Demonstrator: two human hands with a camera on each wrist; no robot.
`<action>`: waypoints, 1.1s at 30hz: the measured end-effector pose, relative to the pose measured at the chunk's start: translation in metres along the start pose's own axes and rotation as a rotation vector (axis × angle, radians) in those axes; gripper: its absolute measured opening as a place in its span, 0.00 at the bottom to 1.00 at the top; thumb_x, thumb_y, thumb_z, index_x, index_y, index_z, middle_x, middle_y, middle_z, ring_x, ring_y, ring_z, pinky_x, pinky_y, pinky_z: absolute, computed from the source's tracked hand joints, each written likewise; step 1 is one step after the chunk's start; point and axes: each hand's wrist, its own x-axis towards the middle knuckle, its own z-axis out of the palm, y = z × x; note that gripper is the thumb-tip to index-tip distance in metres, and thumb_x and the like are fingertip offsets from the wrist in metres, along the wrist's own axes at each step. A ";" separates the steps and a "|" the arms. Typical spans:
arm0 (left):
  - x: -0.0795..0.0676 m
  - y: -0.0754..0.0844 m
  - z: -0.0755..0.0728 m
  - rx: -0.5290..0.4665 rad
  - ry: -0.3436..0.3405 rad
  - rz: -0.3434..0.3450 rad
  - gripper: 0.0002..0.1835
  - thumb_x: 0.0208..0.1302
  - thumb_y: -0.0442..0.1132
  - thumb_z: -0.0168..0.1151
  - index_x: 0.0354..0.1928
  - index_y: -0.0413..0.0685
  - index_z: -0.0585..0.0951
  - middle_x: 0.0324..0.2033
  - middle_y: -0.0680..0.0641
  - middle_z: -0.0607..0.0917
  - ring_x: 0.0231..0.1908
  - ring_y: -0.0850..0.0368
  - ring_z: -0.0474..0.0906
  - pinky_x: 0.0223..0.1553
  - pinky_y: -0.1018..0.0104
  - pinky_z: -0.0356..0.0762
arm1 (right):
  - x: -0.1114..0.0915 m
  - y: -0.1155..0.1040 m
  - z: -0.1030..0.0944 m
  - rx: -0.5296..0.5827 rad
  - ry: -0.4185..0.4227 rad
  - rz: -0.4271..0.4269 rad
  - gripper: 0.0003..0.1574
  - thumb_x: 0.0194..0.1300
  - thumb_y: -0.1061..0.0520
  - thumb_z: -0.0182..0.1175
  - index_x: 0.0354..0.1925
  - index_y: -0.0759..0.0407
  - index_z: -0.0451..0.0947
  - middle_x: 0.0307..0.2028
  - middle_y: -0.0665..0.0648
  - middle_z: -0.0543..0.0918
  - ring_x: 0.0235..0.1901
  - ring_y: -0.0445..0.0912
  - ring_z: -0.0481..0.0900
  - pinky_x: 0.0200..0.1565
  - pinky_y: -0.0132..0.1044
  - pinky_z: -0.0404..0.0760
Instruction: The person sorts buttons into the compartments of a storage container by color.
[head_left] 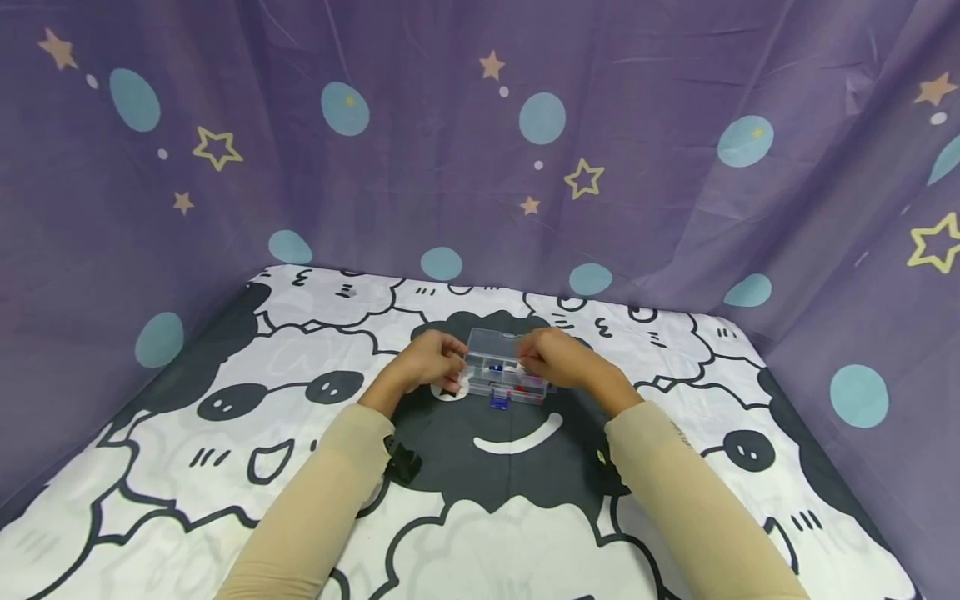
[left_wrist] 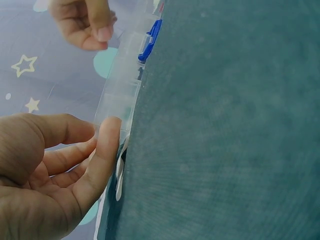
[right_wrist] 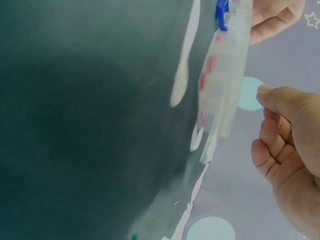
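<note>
A clear plastic compartment box (head_left: pixel 507 383) lies on the dark part of the sheep-print cloth, its lid (head_left: pixel 491 342) raised at the back. One blue latch (head_left: pixel 499 401) hangs at its front. Small red and blue pieces show inside; their kind is too small to tell. My left hand (head_left: pixel 432 360) holds the box's left end, the thumb and a finger (left_wrist: pixel 107 145) at its corner. Above the right part of the box is my right hand (head_left: pixel 558 357), fingers curled and thumb (right_wrist: pixel 280 100) against the forefinger. I see nothing between these fingertips.
The cloth (head_left: pixel 495 550) with printed sheep faces covers the table. A purple curtain (head_left: pixel 450 192) with stars and blue spots hangs behind and at both sides. A black strap piece (head_left: pixel 403 461) is at the left wrist.
</note>
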 end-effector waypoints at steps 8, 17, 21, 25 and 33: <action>0.002 -0.001 -0.001 -0.004 -0.006 0.002 0.17 0.72 0.26 0.57 0.60 0.30 0.77 0.44 0.34 0.82 0.26 0.52 0.84 0.32 0.60 0.91 | -0.024 0.014 -0.004 0.003 0.046 0.030 0.05 0.71 0.67 0.61 0.40 0.66 0.85 0.24 0.49 0.79 0.21 0.38 0.69 0.28 0.34 0.74; 0.002 0.001 -0.002 -0.002 -0.004 -0.010 0.18 0.72 0.26 0.58 0.62 0.30 0.76 0.45 0.34 0.82 0.27 0.52 0.83 0.33 0.59 0.91 | -0.052 0.030 -0.011 -0.022 0.055 0.104 0.03 0.70 0.64 0.64 0.38 0.62 0.84 0.26 0.47 0.80 0.25 0.38 0.73 0.30 0.36 0.78; 0.003 0.000 -0.001 0.000 -0.006 -0.006 0.18 0.72 0.26 0.58 0.62 0.30 0.76 0.46 0.34 0.82 0.27 0.52 0.84 0.33 0.59 0.91 | -0.064 0.036 -0.014 -0.048 0.042 0.113 0.02 0.69 0.64 0.65 0.38 0.61 0.85 0.27 0.47 0.81 0.26 0.37 0.74 0.31 0.36 0.79; 0.003 0.000 -0.001 0.003 -0.006 -0.010 0.18 0.72 0.26 0.58 0.62 0.30 0.76 0.46 0.33 0.82 0.27 0.52 0.84 0.33 0.59 0.91 | -0.075 0.041 -0.017 -0.044 0.009 0.127 0.02 0.70 0.63 0.64 0.38 0.61 0.84 0.26 0.46 0.80 0.25 0.37 0.73 0.30 0.36 0.78; 0.003 0.000 0.000 0.008 -0.005 0.006 0.17 0.71 0.25 0.56 0.60 0.29 0.77 0.44 0.33 0.83 0.25 0.54 0.83 0.31 0.61 0.90 | -0.091 0.043 -0.021 -0.024 -0.075 0.127 0.05 0.70 0.64 0.64 0.35 0.57 0.83 0.23 0.43 0.76 0.23 0.36 0.70 0.28 0.33 0.74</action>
